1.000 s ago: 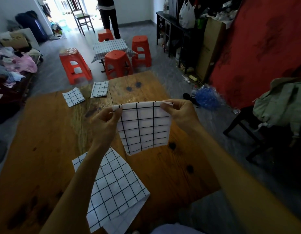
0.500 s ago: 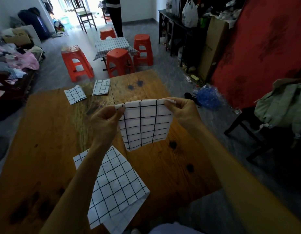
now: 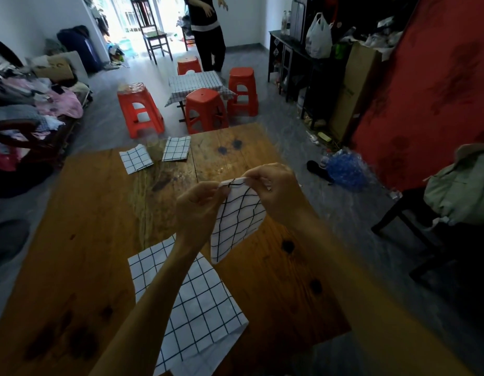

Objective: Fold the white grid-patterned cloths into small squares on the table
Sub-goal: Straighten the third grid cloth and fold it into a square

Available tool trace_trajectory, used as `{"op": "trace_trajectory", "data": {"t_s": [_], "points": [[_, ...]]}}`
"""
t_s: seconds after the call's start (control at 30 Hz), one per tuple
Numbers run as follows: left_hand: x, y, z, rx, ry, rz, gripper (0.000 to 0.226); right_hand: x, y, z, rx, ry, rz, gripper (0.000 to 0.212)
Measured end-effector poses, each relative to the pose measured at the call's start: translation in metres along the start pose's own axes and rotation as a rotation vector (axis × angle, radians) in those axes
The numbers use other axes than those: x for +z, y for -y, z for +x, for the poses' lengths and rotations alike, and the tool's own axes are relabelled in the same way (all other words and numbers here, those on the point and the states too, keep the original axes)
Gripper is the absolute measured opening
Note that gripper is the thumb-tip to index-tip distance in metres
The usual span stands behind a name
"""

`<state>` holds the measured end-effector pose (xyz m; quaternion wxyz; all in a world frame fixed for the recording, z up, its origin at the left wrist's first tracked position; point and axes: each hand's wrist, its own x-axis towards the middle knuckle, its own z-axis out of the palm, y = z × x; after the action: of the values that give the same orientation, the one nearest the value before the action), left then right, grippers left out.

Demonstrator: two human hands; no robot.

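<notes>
While the left hand [image 3: 200,204] and right hand [image 3: 273,194] pinch the top corners of the grid cloth [image 3: 235,221] together above the table [image 3: 100,213], the halving fold looks underway, next needing aligned edges before joining the folded squares [image 3: 136,158] at eleven o'clock.
</notes>
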<state>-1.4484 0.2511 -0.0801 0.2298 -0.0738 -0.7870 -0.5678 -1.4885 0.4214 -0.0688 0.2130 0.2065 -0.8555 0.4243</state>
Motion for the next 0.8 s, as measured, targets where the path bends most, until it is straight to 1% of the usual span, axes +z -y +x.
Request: {"op": "trace_trajectory", "data": {"t_s": [0.07, 0.13, 0.23, 0.27, 0.33, 0.37, 0.47, 0.6, 0.7, 0.8], "points": [[-0.003, 0.006, -0.004, -0.001, 0.011, 0.004, 0.012, -0.002, -0.001, 0.0, 0.038, -0.015, 0.055, 0.01], [-0.004, 0.011, -0.006, 0.011, -0.008, 0.031, 0.012, -0.004, 0.002, -0.002, 0.011, 0.0, 0.031, 0.013], [0.0, 0.012, -0.005, 0.054, -0.041, 0.079, 0.013, -0.002, 0.014, 0.0, -0.025, 0.079, 0.031, 0.03], [0.002, 0.011, -0.004, 0.065, -0.05, 0.093, 0.012, 0.001, 0.018, 0.002, -0.057, 0.086, 0.031, 0.027], [0.005, 0.014, -0.003, 0.073, -0.06, 0.11, 0.01, 0.007, 0.023, 0.006, -0.114, 0.049, 0.046, 0.015], [0.005, 0.017, -0.003, 0.076, -0.057, 0.129, 0.011, 0.008, 0.024, 0.008, -0.104, 0.032, 0.081, 0.012], [0.002, 0.032, -0.008, 0.084, -0.019, 0.168, 0.017, 0.005, 0.024, 0.01, 0.007, 0.011, 0.215, 0.009], [0.004, 0.046, -0.022, 0.094, -0.022, 0.205, 0.015, -0.001, 0.015, 0.008, 0.064, -0.033, 0.233, 0.01], [0.003, 0.057, -0.027, 0.053, -0.03, 0.237, 0.014, -0.006, 0.011, 0.008, 0.105, -0.065, 0.243, 0.011], [0.0, 0.067, -0.029, -0.008, -0.017, 0.221, 0.015, -0.016, 0.01, 0.011, 0.155, -0.102, 0.254, 0.012]]}}
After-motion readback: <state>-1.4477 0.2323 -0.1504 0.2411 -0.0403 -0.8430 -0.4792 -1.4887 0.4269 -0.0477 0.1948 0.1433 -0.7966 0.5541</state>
